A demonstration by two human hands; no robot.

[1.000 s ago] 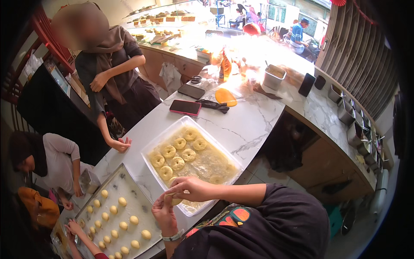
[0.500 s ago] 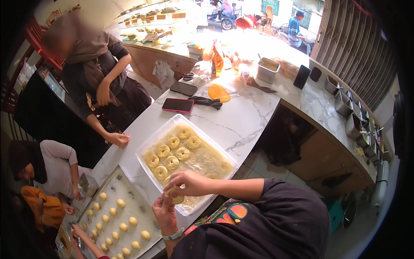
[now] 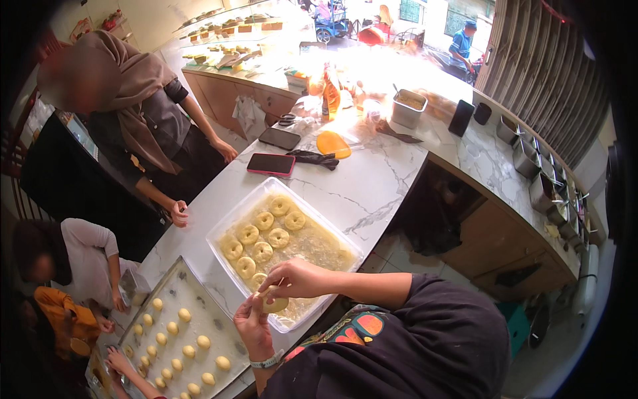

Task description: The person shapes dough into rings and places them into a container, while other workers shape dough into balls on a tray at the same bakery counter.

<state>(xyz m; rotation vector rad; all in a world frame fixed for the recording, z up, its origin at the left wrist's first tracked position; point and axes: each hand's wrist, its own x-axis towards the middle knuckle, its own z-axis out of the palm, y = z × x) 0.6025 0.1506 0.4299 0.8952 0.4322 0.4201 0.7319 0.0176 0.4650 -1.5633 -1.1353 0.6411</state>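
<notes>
A pale ring of dough [image 3: 276, 306] is held up between my two hands, above the near corner of a white plastic tub [image 3: 219, 249]. My left hand [image 3: 252, 326], with a band on its wrist, pinches the ring from the left. The fingers of my right hand [image 3: 297, 278] close on its upper side and cover part of it. Several dough rings [image 3: 278, 237] lie in rows in the left and far part of the tub, on an oily, floury bottom. Left of the tub, a metal baking tray [image 3: 216, 299] carries several round dough balls [image 3: 203, 342].
Two phones [image 3: 271, 164], a black glove [image 3: 312, 158] and an orange scraper [image 3: 332, 144] lie beyond the tub. One person [image 3: 143, 126] stands across the table; others sit at the left, and a co-worker's hand [image 3: 119, 362] reaches the tray. Metal containers [image 3: 526, 159] line the right counter.
My hands still hold the dough ring, which has turned slightly and shows more. The person across the table has leaned toward the left and lowered one arm.
</notes>
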